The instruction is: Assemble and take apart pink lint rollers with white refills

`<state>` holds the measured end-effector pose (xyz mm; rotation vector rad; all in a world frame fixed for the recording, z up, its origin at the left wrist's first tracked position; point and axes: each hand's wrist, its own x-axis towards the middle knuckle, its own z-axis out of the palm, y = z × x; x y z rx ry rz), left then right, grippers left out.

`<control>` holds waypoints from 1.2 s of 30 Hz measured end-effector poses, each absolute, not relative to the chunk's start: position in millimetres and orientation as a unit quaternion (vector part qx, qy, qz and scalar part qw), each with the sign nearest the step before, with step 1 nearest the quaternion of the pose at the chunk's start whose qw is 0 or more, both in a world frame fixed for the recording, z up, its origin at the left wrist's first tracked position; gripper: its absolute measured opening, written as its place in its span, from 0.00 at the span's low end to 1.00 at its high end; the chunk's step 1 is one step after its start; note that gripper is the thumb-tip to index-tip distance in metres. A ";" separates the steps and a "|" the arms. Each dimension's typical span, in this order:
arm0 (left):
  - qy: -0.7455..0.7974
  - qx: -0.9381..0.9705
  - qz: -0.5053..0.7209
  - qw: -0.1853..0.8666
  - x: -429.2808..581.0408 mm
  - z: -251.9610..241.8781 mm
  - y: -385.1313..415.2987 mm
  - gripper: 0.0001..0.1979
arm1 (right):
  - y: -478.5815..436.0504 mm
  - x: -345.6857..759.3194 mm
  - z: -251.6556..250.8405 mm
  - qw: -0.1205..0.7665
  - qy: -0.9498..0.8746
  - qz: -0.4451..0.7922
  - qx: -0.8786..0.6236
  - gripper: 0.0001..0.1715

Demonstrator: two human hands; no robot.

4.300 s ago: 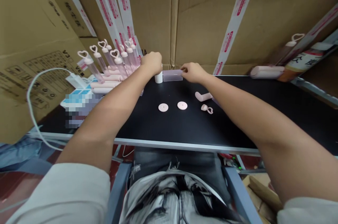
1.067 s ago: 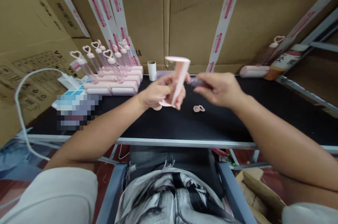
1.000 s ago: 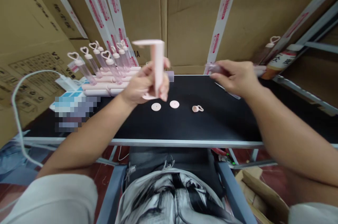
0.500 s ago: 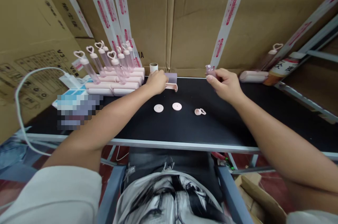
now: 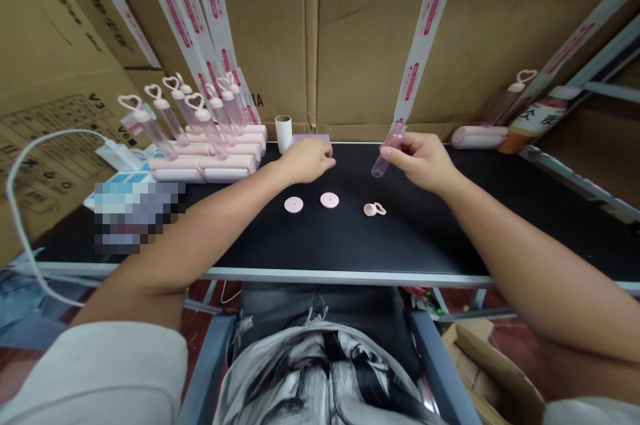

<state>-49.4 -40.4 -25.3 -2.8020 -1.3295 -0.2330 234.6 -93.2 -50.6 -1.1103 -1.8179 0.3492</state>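
Observation:
My right hand (image 5: 425, 159) grips a clear pinkish tube (image 5: 383, 163) between thumb and fingers, tilted with one end down to the left above the black table. My left hand (image 5: 309, 159) is in front of a white cylinder (image 5: 284, 135) and a flat purple piece (image 5: 313, 138). Its fingers are curled, and whatever they hold is hidden. Nearer to me lie two pale pink discs, a left disc (image 5: 293, 205) and a right disc (image 5: 329, 200). To their right, a pink cap with a loop (image 5: 374, 209) rests on its side.
Several clear tubes with heart-loop caps (image 5: 204, 117) stand by stacked pink cylinders (image 5: 225, 163) on the left. A similar pink piece (image 5: 479, 137) and a labelled bottle (image 5: 543, 119) are at the far right. Cardboard (image 5: 360, 38) walls the back; a white cable (image 5: 23, 178) loops at left.
The tube in my right hand has swung to point down and left, showing more of its length. My left hand has moved slightly right, and the curved pink piece it held is out of sight.

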 end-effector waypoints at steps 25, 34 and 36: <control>-0.442 -0.893 0.057 -0.063 -86.0 3.1 -85.4 0.18 | -106.2 184.2 -53.1 0.412 -0.789 0.227 -0.396 0.24; -0.402 -0.910 0.073 -0.074 -106.0 -9.1 -84.7 0.20 | -85.8 147.3 -44.0 0.296 -0.828 0.204 -0.430 0.19; -0.409 -0.908 0.011 -0.093 -103.8 -11.2 -73.5 0.21 | -83.1 142.2 -42.5 0.285 -0.822 0.201 -0.450 0.18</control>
